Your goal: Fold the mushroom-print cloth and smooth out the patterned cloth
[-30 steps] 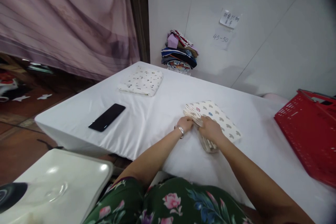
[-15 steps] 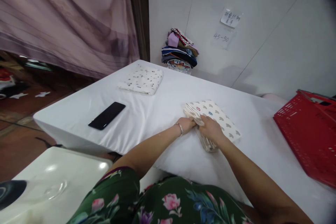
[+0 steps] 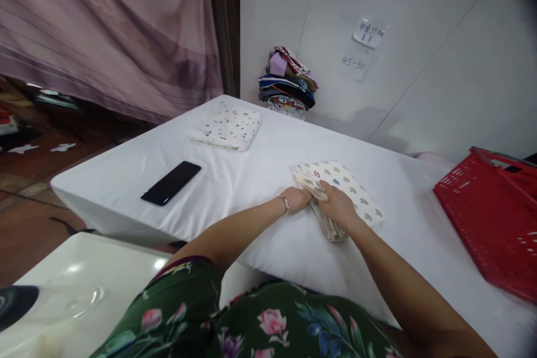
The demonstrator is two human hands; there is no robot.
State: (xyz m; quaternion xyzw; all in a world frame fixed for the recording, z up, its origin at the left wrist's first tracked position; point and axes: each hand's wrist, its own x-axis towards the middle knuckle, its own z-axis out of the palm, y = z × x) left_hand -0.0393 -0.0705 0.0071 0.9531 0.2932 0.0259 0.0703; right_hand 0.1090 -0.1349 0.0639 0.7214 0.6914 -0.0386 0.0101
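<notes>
A folded cream cloth [image 3: 356, 190] with grey-brown shapes and small red and blue marks lies on the white-covered table, its layered edges facing me. My left hand [image 3: 297, 200], with a bracelet on the wrist, is closed on the near left edge of those layers. Close beside it, my right hand [image 3: 335, 205] grips the same edge, thumb and fingers around the layers. The fingertips of both hands are partly hidden by the fabric. Farther back on the left lies a second folded cloth [image 3: 229, 127], white with small dark motifs, and no hand touches it.
A black phone [image 3: 171, 182] lies on the table's left part. At the right stands a red plastic basket [image 3: 486, 224]. A stack of folded clothes [image 3: 288, 81] sits against the wall behind the table. A white plastic stool or chair [image 3: 100, 263] is at the lower left.
Both hands keep nearly the same hold on the cream cloth. The view has shifted very slightly; nothing else has visibly moved.
</notes>
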